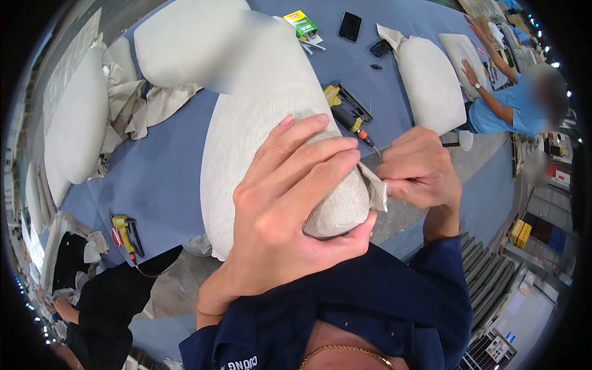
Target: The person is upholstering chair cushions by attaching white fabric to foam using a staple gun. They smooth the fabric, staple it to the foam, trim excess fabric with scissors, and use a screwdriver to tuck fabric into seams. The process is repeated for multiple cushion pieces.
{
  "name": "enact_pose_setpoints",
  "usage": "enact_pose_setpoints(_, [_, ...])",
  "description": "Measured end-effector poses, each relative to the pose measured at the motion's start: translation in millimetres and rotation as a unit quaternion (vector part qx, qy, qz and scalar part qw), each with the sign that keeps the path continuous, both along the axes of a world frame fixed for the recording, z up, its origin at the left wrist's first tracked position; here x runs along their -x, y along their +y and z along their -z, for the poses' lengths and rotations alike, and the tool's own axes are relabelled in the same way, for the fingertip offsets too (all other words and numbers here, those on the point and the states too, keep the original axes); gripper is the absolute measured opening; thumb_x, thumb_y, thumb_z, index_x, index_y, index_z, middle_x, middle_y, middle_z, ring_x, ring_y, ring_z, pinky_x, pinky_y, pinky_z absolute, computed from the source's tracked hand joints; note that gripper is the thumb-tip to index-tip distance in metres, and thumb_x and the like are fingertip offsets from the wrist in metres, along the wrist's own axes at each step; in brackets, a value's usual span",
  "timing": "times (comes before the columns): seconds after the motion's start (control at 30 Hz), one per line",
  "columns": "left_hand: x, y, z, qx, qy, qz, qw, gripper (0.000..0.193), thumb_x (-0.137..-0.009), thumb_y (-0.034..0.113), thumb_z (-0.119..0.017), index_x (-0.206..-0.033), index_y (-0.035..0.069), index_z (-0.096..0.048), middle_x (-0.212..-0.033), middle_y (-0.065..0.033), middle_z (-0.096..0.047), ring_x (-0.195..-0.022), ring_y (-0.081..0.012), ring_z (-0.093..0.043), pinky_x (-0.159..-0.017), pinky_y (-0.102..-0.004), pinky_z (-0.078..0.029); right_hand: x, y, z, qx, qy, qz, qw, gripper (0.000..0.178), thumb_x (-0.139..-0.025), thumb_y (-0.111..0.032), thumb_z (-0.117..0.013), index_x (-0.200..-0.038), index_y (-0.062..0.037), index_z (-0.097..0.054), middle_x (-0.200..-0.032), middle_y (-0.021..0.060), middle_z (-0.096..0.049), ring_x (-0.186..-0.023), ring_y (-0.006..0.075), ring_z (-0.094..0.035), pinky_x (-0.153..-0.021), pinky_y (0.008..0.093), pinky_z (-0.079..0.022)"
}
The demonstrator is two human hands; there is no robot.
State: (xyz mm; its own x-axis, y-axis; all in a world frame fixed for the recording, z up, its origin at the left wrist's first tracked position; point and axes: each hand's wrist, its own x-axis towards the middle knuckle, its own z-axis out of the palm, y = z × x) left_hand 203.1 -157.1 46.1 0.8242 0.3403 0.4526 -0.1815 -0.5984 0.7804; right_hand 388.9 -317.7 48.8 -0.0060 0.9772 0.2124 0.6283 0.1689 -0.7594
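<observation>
A long cream upholstered cushion (246, 135) stretches away from me over the blue table, its near end raised toward my chest. My left hand (290, 197) is wrapped round that end, fingers across the top and thumb underneath. At the cushion's right side a loose fabric flap (374, 188) with a raw edge sticks out. My right hand (419, 169) is closed in a pinch at this flap; its fingertips are partly hidden. Just beyond, a yellow and black staple gun (348, 111) with an orange hose fitting lies on the table.
The blue-covered table (176, 185) bears more cream cushions (428, 83), a phone (349, 27), a green and yellow box (300, 23) and a second staple gun (127, 237). A person in light blue (518, 105) works at the right; another in black (117, 302) at the left.
</observation>
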Motion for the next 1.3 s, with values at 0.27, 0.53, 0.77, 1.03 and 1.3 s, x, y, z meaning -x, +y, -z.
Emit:
enact_pose_setpoints(0.27, [-1, -17, 7, 0.044, 0.000, 0.029, 0.999, 0.051, -0.053, 0.009, -0.086, -0.102, 0.002, -0.074, -0.107, -0.0112, -0.074, -0.113, -0.0338, -0.068, -0.106, -0.0513, -0.046, 9, -15, -8, 0.021, -0.002, 0.007, 1.000, 0.021, -0.086, -0.020, -0.080, -0.077, -0.0057, -0.068, -0.061, 0.0047, -0.054, -0.050, 0.0265, -0.053, -0.045, 0.0362, -0.035])
enact_pose_setpoints(0.53, [3, -19, 8, 0.040, -0.009, 0.005, 0.999, 0.050, -0.054, 0.009, -0.085, -0.102, 0.003, -0.074, -0.104, -0.0107, -0.075, -0.112, -0.0324, -0.069, -0.107, -0.0514, -0.046, -7, -6, 2, -0.017, -0.018, -0.068, 0.997, 0.023, -0.088, -0.024, -0.079, -0.077, -0.0057, -0.069, -0.059, 0.0037, -0.053, -0.047, 0.0235, -0.052, -0.043, 0.0351, -0.032])
enact_pose_setpoints(0.77, [5, -5, 1, 0.034, -0.015, -0.021, 0.999, 0.049, -0.052, 0.010, -0.085, -0.099, 0.003, -0.074, -0.099, -0.0106, -0.076, -0.109, -0.0313, -0.071, -0.105, -0.0500, -0.048, 11, 8, 14, -0.119, -0.023, 0.026, 0.992, 0.030, -0.085, -0.034, -0.078, -0.076, -0.0059, -0.071, -0.057, 0.0023, -0.049, -0.044, 0.0203, -0.049, -0.042, 0.0339, -0.031])
enact_pose_setpoints(1.03, [11, 0, -2, 0.040, -0.013, -0.038, 0.998, 0.048, -0.050, 0.011, -0.084, -0.096, 0.004, -0.076, -0.098, -0.0108, -0.076, -0.108, -0.0307, -0.072, -0.106, -0.0500, -0.049, 34, 16, 37, -0.220, -0.046, 0.101, 0.969, 0.037, -0.085, -0.037, -0.077, -0.076, -0.0018, -0.071, -0.055, 0.0003, -0.045, -0.042, 0.0168, -0.044, -0.042, 0.0308, -0.029])
enact_pose_setpoints(1.3, [17, 6, -3, 0.033, -0.008, -0.034, 0.999, 0.050, -0.049, 0.013, -0.085, -0.098, 0.003, -0.076, -0.099, -0.0103, -0.076, -0.108, -0.0303, -0.071, -0.105, -0.0505, -0.049, 38, 14, 28, -0.209, -0.067, 0.117, 0.969, 0.033, -0.085, -0.032, -0.078, -0.079, -0.0001, -0.073, -0.057, 0.0018, -0.045, -0.043, 0.0155, -0.043, -0.041, 0.0304, -0.029])
